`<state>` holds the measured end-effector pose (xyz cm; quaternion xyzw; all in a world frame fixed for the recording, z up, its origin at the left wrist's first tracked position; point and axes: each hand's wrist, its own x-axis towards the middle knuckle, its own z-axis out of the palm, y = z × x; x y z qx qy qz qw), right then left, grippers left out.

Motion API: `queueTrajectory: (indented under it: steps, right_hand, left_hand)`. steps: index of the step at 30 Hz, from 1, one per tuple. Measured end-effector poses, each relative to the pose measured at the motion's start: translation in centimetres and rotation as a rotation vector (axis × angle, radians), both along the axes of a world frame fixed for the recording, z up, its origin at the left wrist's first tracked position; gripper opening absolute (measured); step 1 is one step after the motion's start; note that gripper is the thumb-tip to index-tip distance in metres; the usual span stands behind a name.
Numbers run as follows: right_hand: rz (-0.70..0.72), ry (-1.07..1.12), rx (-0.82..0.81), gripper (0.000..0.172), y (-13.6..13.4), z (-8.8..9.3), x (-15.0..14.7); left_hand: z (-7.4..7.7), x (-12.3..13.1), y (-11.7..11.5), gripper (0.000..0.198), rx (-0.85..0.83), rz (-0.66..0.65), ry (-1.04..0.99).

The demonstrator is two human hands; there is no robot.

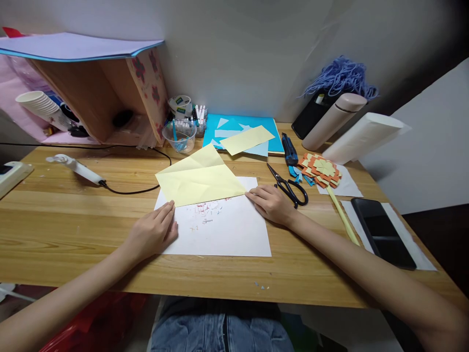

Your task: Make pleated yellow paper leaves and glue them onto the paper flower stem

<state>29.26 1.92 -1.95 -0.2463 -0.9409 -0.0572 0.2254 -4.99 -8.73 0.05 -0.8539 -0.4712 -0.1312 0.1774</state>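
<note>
A creased sheet of pale yellow paper (198, 178) lies on a white sheet (227, 234) with coloured marks. My left hand (152, 230) is at the yellow sheet's lower left corner, fingers together and closed on its edge. At the right corner, the fingertips of my right hand (273, 203) grip the same sheet, thumb hidden. Black-handled scissors (287, 186) lie with slightly parted blades just beyond my right hand. A separate yellow strip (249, 140) rests on a blue folder (240, 122) with light blue paper scraps behind the sheet.
Left are a glue gun (76, 168) with its cord, a power strip (14, 176) and an open box (102, 93). A plastic cup (179, 137) stands behind. Right are a utility knife (289, 149), paper flower (320, 170), phone (383, 232), flask (335, 122) and tissue pack (366, 137).
</note>
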Motion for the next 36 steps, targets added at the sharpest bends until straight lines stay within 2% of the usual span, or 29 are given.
queueTrajectory:
  steps: [7, 14, 22, 32, 36]
  right_hand:
    - [-0.009, -0.033, 0.061, 0.025, -0.08, -0.02, -0.09]
    - [0.009, -0.003, 0.023, 0.031, -0.25, -0.01, 0.0]
    - [0.023, -0.019, -0.029, 0.026, -0.06, 0.08, -0.37]
    - [0.009, -0.031, 0.091, 0.021, -0.2, 0.09, -0.22]
    - [-0.013, -0.036, 0.065, 0.021, -0.21, 0.02, -0.11]
  left_hand:
    - [-0.02, 0.11, -0.09, 0.028, 0.012, 0.032, 0.03]
    - [-0.13, -0.03, -0.16, 0.03, -0.017, 0.04, -0.002]
    - [0.01, 0.05, -0.17, 0.029, 0.032, 0.026, 0.052]
    - [-0.07, 0.05, -0.1, 0.028, 0.014, 0.029, 0.037]
    - [-0.28, -0.04, -0.2, 0.029, -0.003, 0.027, 0.003]
